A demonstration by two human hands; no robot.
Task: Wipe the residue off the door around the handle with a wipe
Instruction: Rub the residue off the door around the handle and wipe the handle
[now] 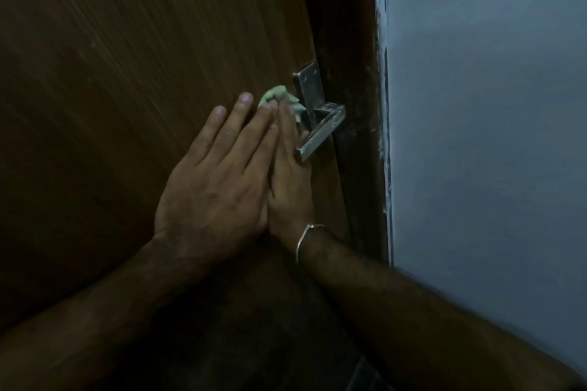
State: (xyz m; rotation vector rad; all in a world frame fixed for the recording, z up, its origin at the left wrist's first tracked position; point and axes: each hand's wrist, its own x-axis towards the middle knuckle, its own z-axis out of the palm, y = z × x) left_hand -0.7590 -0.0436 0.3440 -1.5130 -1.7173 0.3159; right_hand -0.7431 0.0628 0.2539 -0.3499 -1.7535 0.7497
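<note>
Two hands are laid flat against the brown wooden door: left hand released, right hand pressing a soft, crumpled pale-green wipe just beside the square steel handle. Being limp and light, the wipe is best pinned under flat fingertips.

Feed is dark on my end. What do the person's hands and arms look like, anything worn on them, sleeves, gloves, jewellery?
Both hands are bare, no gloves. The left hand has short trimmed nails and no rings that show. The right hand carries a thin silver-coloured metal bangle at the wrist. Both forearms are bare as far as the frame shows, with no sleeves, and no watch in view.
</note>
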